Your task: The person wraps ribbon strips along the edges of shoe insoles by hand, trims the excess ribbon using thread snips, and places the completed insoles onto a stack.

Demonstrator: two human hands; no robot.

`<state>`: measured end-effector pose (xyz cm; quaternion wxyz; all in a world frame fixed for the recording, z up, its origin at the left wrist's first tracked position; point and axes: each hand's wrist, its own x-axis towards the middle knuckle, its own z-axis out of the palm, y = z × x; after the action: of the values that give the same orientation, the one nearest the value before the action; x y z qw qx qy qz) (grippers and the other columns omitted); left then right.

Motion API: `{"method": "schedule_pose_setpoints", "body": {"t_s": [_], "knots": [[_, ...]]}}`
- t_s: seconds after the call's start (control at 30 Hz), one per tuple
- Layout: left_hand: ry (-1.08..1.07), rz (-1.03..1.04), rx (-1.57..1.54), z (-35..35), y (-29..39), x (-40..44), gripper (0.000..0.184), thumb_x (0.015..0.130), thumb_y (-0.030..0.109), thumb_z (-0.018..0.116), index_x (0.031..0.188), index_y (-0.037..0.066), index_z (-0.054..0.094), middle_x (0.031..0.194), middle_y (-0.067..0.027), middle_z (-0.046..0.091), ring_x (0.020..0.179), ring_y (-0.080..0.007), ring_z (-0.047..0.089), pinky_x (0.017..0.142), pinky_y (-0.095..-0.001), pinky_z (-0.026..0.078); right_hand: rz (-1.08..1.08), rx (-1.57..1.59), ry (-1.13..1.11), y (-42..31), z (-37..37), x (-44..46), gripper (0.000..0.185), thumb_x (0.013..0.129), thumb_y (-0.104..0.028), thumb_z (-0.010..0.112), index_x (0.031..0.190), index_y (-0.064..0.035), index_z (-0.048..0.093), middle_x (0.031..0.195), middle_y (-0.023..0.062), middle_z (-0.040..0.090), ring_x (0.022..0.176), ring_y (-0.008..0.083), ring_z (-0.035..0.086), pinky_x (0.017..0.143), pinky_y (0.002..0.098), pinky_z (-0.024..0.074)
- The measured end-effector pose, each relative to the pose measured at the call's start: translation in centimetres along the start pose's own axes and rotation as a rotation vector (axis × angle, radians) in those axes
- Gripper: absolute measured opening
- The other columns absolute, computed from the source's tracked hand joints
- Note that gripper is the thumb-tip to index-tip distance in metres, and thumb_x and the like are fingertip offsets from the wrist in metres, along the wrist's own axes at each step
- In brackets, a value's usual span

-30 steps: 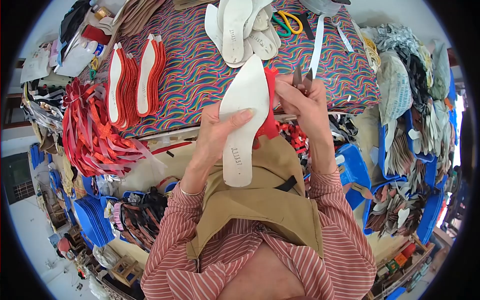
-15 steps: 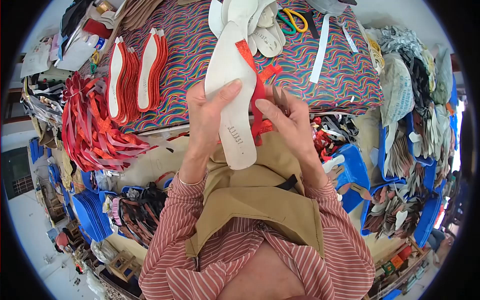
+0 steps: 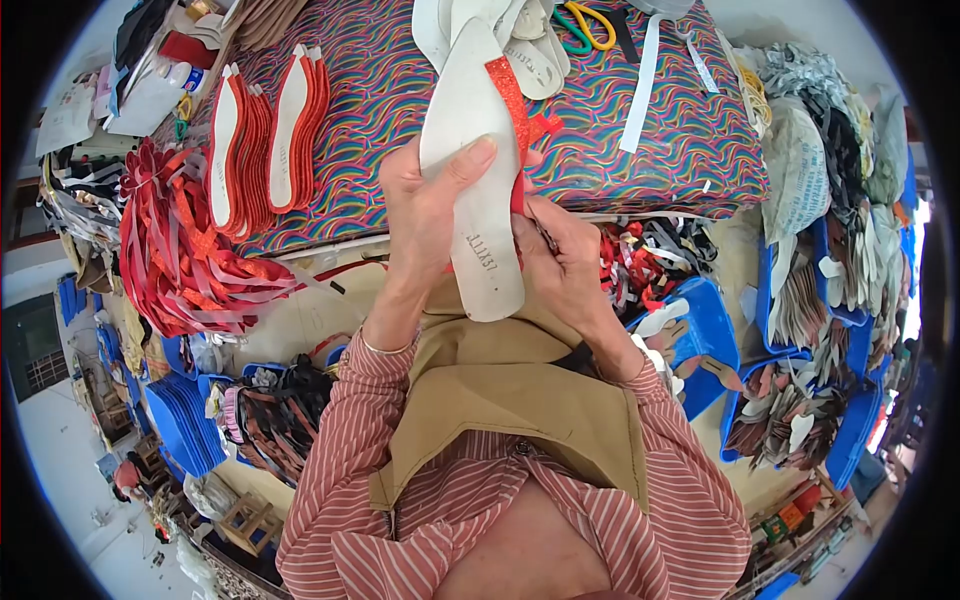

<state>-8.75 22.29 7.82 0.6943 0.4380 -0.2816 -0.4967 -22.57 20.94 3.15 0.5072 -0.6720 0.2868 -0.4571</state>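
Observation:
My left hand (image 3: 425, 205) grips a white shoe insole (image 3: 470, 150), thumb flat on its face, over the front of the table. Stamped marks show near the insole's lower end. A glittery red strip (image 3: 508, 92) runs along the upper right edge, and a loose red piece sticks out beyond it. My right hand (image 3: 562, 255) is closed at the insole's right edge, its fingers pinching the red strip there. A dark metal tool, like small thread snips (image 3: 547, 238), lies within the right hand, mostly hidden by the fingers.
On the patterned table (image 3: 390, 110) stand stacks of red-edged insoles (image 3: 290, 130), loose white insoles (image 3: 530, 60), green-and-yellow-handled scissors (image 3: 590, 28) and a white strip (image 3: 640, 90). Red ribbons (image 3: 185, 250) hang at the left. Blue bins (image 3: 700, 330) sit at the right.
My right hand has moved down and left, closing in on the insole's edge; the tool's blades, plain before, are now mostly hidden. The insole has shifted slightly up and right.

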Motion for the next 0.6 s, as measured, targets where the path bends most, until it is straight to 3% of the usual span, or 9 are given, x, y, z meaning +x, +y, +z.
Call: {"method": "schedule_pose_setpoints", "body": {"t_s": [0.1, 0.3, 0.47, 0.6], "knots": [[-0.048, 0.043, 0.096, -0.2, -0.3, 0.2, 0.026, 0.089, 0.003, 0.06, 0.113, -0.007, 0.06, 0.089, -0.023, 0.07, 0.072, -0.0257, 0.07, 0.06, -0.0282, 0.057, 0.004, 0.001, -0.026, 0.1, -0.5, 0.1, 0.007, 0.09, 0.001, 0.057, 0.093, 0.0023, 0.063, 0.066, -0.0007, 0.052, 0.057, 0.0088, 0.038, 0.054, 0.0225, 0.0323], [-0.071, 0.083, 0.068, 0.5, -0.9, 0.9, 0.025, 0.091, 0.005, 0.058, 0.113, -0.006, 0.06, 0.093, -0.0212, 0.071, 0.076, -0.0251, 0.071, 0.062, -0.0276, 0.057, 0.076, 0.062, -0.04, 0.4, -1.3, 1.3, 0.008, 0.091, 0.0, 0.057, 0.095, 0.0027, 0.064, 0.067, -0.0006, 0.051, 0.058, 0.0093, 0.038, 0.054, 0.0228, 0.0327], [0.05, -0.099, -0.133, 0.9, -1.9, 0.0, 0.027, 0.095, 0.013, 0.059, 0.113, -0.007, 0.062, 0.097, -0.0169, 0.071, 0.076, -0.0226, 0.071, 0.064, -0.0277, 0.058, 0.068, 0.1, 0.077, 0.5, -1.6, 3.3, 0.011, 0.084, 0.004, 0.06, 0.095, 0.0035, 0.062, 0.076, 0.0044, 0.059, 0.057, 0.0133, 0.042, 0.052, 0.0272, 0.0366], [0.035, -0.073, -0.03, -0.5, -2.2, -0.6, 0.027, 0.097, 0.015, 0.056, 0.114, -0.006, 0.06, 0.097, -0.0154, 0.07, 0.074, -0.0214, 0.07, 0.068, -0.0286, 0.058, -0.178, -0.135, -0.035, -0.1, -1.7, 3.3, 0.012, 0.084, 0.004, 0.06, 0.095, 0.0042, 0.063, 0.079, 0.005, 0.061, 0.056, 0.0134, 0.045, 0.053, 0.0278, 0.039]]}}
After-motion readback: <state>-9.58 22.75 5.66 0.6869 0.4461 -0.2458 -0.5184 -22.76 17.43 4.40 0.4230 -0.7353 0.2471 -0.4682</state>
